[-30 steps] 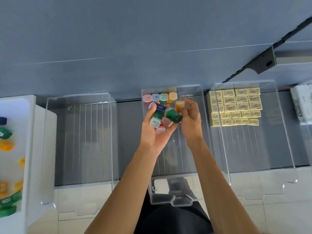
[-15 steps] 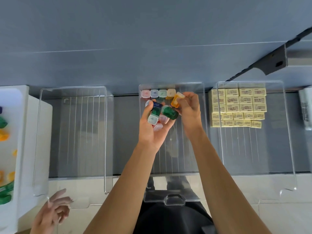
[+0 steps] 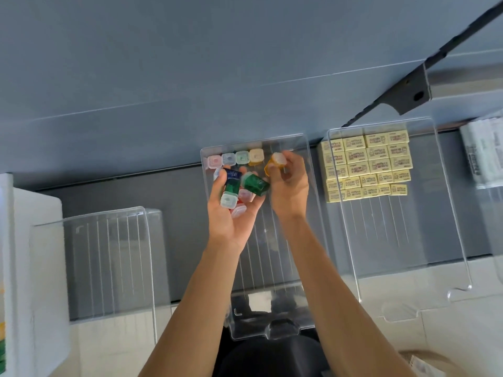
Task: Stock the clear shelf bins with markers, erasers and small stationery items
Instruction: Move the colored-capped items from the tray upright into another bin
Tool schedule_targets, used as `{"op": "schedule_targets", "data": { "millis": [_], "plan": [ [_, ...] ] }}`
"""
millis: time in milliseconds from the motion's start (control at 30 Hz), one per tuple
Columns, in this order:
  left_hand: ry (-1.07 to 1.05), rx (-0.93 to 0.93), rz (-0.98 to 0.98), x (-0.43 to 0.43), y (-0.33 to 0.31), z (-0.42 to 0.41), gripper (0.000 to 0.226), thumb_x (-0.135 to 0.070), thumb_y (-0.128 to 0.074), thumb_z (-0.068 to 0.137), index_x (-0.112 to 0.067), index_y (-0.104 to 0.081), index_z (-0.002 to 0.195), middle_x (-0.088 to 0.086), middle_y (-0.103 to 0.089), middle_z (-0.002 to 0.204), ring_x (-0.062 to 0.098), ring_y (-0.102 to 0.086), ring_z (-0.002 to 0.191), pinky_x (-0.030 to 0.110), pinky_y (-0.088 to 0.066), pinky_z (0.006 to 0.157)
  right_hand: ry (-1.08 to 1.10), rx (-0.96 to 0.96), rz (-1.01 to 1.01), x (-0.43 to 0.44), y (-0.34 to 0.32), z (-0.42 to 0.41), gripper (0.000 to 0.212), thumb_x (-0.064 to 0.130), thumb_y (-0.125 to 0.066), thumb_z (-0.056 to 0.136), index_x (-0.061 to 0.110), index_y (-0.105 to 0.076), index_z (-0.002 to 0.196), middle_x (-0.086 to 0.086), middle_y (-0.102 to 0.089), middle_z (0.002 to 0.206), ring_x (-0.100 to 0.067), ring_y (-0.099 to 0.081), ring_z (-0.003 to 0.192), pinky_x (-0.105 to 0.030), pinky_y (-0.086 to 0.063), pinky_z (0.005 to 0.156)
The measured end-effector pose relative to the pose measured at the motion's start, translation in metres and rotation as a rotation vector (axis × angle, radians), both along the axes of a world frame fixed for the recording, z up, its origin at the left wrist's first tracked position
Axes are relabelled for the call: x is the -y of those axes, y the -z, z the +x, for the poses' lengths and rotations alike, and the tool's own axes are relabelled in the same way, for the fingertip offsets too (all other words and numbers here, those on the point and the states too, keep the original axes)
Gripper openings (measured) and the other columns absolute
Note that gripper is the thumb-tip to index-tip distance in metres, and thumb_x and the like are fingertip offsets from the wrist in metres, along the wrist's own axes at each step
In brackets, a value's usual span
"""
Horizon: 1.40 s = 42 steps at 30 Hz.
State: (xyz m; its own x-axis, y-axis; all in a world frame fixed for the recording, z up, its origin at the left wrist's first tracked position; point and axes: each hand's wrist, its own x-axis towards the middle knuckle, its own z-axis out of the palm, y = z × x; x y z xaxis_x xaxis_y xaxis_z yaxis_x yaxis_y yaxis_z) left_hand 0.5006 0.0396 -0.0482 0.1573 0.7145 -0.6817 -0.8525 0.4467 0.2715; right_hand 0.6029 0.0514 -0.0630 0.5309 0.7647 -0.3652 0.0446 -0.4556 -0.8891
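Note:
My left hand (image 3: 231,213) cups a bunch of small coloured capped items (image 3: 242,187), green, blue, red and pale ones, over the middle clear bin (image 3: 272,333). My right hand (image 3: 290,180) pinches one orange item with a white cap (image 3: 275,163) just right of a row of several capped items (image 3: 235,158) standing at the bin's back wall. The right clear bin (image 3: 446,221) holds rows of pale yellow erasers (image 3: 367,164) at its back.
An empty clear bin (image 3: 109,257) sits to the left on the dark shelf. A white box (image 3: 30,268) at the far left holds more coloured items. White packets (image 3: 484,153) lie at the far right. A dark bracket (image 3: 408,93) hangs above.
My right hand has carried the orange item up to the end of the back row. The view shifted; another person's hand seen at lower left half a second ago is out of view.

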Motion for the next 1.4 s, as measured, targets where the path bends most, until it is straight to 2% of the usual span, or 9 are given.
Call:
{"op": "schedule_targets", "data": {
  "millis": [100, 300, 500, 633, 800, 1000, 1167, 1300, 1400],
  "plan": [
    [0.018, -0.013, 0.003, 0.0, 0.001, 0.001, 0.061, -0.029, -0.061, 0.092, -0.013, -0.043, 0.148, 0.015, -0.057, 0.135, 0.034, -0.054, 0.128, 0.05, -0.043, 0.109, 0.009, 0.022, 0.014, 0.002, 0.0, 0.001, 0.025, 0.01, -0.063, 0.091, 0.018, -0.058, 0.114, 0.011, -0.061, 0.093, -0.007, -0.059, 0.079, -0.033, -0.057, 0.07],
    [0.017, -0.016, 0.012, 0.0, -0.002, 0.002, 0.047, -0.028, -0.051, 0.099, -0.011, -0.047, 0.143, 0.015, -0.06, 0.132, 0.034, -0.056, 0.125, 0.051, -0.044, 0.106, 0.009, -0.022, 0.02, -0.007, 0.001, -0.001, 0.027, 0.003, -0.066, 0.089, 0.015, -0.058, 0.112, 0.001, -0.066, 0.097, -0.007, -0.064, 0.078, -0.022, -0.056, 0.065],
    [-0.004, -0.001, -0.013, 0.0, -0.004, 0.002, 0.038, -0.026, -0.053, 0.098, -0.012, -0.056, 0.133, 0.014, -0.065, 0.126, 0.033, -0.059, 0.121, 0.051, -0.042, 0.109, -0.022, 0.011, 0.047, -0.005, 0.004, -0.001, 0.017, 0.02, -0.06, 0.096, 0.016, -0.062, 0.112, 0.007, -0.066, 0.097, -0.012, -0.067, 0.09, -0.029, -0.059, 0.074],
    [-0.023, -0.005, -0.027, 0.0, -0.007, 0.005, 0.037, -0.025, -0.058, 0.093, -0.013, -0.06, 0.127, 0.012, -0.067, 0.121, 0.03, -0.062, 0.116, 0.049, -0.046, 0.105, -0.006, 0.046, 0.038, -0.008, 0.007, 0.003, 0.016, 0.021, -0.064, 0.095, 0.011, -0.063, 0.107, 0.004, -0.068, 0.095, -0.017, -0.069, 0.086, -0.037, -0.059, 0.076],
    [-0.019, -0.011, -0.02, 0.0, -0.008, 0.004, 0.038, -0.025, -0.058, 0.093, -0.013, -0.059, 0.128, 0.012, -0.067, 0.122, 0.029, -0.063, 0.114, 0.048, -0.05, 0.099, 0.018, 0.004, 0.01, -0.011, 0.008, 0.003, 0.014, 0.014, -0.063, 0.094, 0.009, -0.067, 0.106, -0.004, -0.071, 0.096, -0.016, -0.068, 0.086, -0.033, -0.059, 0.077],
    [-0.006, -0.004, -0.006, 0.004, -0.007, 0.003, 0.046, -0.026, -0.056, 0.096, -0.012, -0.052, 0.14, 0.013, -0.063, 0.13, 0.031, -0.059, 0.123, 0.049, -0.046, 0.105, 0.013, -0.05, -0.036, -0.013, 0.004, 0.004, 0.02, 0.017, -0.062, 0.095, 0.007, -0.068, 0.112, -0.007, -0.073, 0.102, -0.015, -0.067, 0.088, -0.03, -0.058, 0.079],
    [-0.003, -0.021, -0.037, 0.005, -0.007, 0.003, 0.041, -0.025, -0.058, 0.096, -0.014, -0.054, 0.135, 0.01, -0.068, 0.116, 0.025, -0.067, 0.104, 0.048, -0.051, 0.096, 0.039, -0.179, -0.047, -0.014, 0.002, 0.007, 0.013, 0.013, -0.062, 0.095, 0.011, -0.067, 0.107, -0.002, -0.071, 0.098, -0.009, -0.067, 0.085, -0.022, -0.057, 0.076],
    [0.002, -0.033, -0.062, 0.006, -0.006, 0.003, 0.027, -0.025, -0.057, 0.097, -0.013, -0.061, 0.122, 0.01, -0.069, 0.11, 0.025, -0.067, 0.101, 0.049, -0.05, 0.099, 0.066, -0.162, -0.07, -0.015, 0.003, 0.007, 0.012, 0.01, -0.064, 0.093, 0.007, -0.061, 0.104, -0.012, -0.07, 0.102, -0.025, -0.068, 0.095, -0.025, -0.058, 0.076],
    [0.022, -0.056, -0.068, 0.007, -0.007, 0.002, 0.029, -0.025, -0.057, 0.098, -0.014, -0.059, 0.125, 0.011, -0.068, 0.113, 0.026, -0.065, 0.105, 0.049, -0.05, 0.1, 0.062, -0.183, -0.069, -0.013, 0.0, 0.007, 0.01, 0.013, -0.057, 0.096, 0.009, -0.061, 0.105, -0.007, -0.069, 0.099, -0.021, -0.069, 0.092, -0.024, -0.058, 0.077]
  ]
}}
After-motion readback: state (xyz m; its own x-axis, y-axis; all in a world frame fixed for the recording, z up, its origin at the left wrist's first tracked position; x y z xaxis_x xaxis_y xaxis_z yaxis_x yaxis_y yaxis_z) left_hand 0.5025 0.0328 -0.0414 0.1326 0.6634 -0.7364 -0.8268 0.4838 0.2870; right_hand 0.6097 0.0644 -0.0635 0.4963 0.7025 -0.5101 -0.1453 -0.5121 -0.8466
